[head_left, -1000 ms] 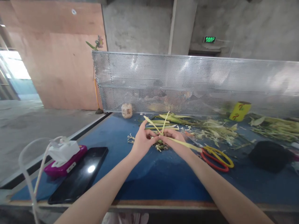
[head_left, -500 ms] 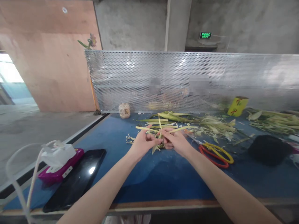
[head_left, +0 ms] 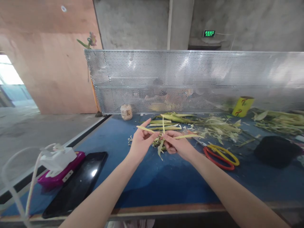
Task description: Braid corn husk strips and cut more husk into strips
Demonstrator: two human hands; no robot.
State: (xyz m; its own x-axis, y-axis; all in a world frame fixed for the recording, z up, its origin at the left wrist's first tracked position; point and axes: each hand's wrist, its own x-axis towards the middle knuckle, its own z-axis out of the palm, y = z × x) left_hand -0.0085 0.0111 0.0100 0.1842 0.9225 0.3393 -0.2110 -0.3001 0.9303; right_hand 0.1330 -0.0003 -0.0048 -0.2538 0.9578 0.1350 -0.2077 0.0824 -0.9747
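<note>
Pale leaf strips (head_left: 163, 125) are pinched over mid-table (head_left: 166, 185) in the fingertip grip of the left hand (head_left: 139, 144) and right hand (head_left: 181, 145); were either pinch slackened, the join might be undone, or by hard pulling torn.

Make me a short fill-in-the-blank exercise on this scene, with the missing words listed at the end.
1. The left hand and right hand touch pale leaf strips above a ____ tabletop.
2. The scissors lie nearer the ____ hand.
3. Their handles are red and ____.
4. The glowing wall sign bears the English word ____.

Missing words: blue; right; yellow; EXIT.
</note>
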